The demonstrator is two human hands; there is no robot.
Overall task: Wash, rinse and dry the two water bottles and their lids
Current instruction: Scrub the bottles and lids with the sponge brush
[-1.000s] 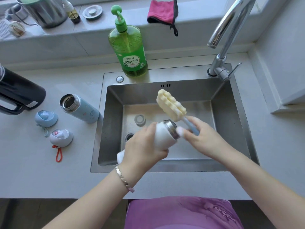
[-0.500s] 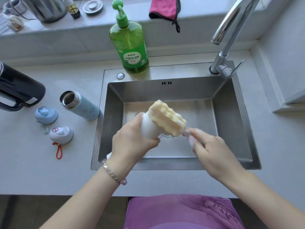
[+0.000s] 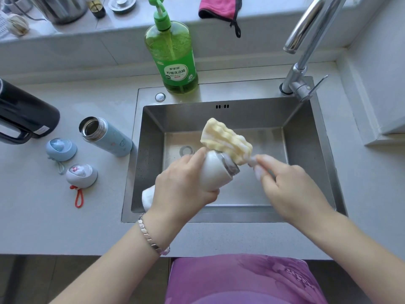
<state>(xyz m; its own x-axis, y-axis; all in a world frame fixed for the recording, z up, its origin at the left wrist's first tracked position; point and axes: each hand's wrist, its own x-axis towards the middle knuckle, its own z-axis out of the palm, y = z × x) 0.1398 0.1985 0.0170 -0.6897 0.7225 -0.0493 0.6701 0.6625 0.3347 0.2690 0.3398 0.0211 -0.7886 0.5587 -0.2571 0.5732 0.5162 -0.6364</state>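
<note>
Over the steel sink (image 3: 311, 137), my left hand (image 3: 182, 189) grips a white bottle (image 3: 215, 172), tilted with its metal mouth up and to the right. My right hand (image 3: 289, 187) pinches the handle of a yellow sponge brush (image 3: 225, 140); the sponge head lies outside the bottle, against its rim. A light blue bottle (image 3: 107, 137) stands open on the counter left of the sink. Beside it sit a blue lid (image 3: 61, 149) and a white lid (image 3: 81, 175) with a red loop.
A green dish soap pump bottle (image 3: 173, 55) stands behind the sink. The chrome faucet (image 3: 306, 47) rises at the back right. A black jug (image 3: 24, 117) is at the far left. A pink cloth (image 3: 219, 6) hangs on the back ledge.
The sponge head has stayed outside the bottle mouth, shifting across the rim. The white bottle was tipped and swung right again in my left hand.
</note>
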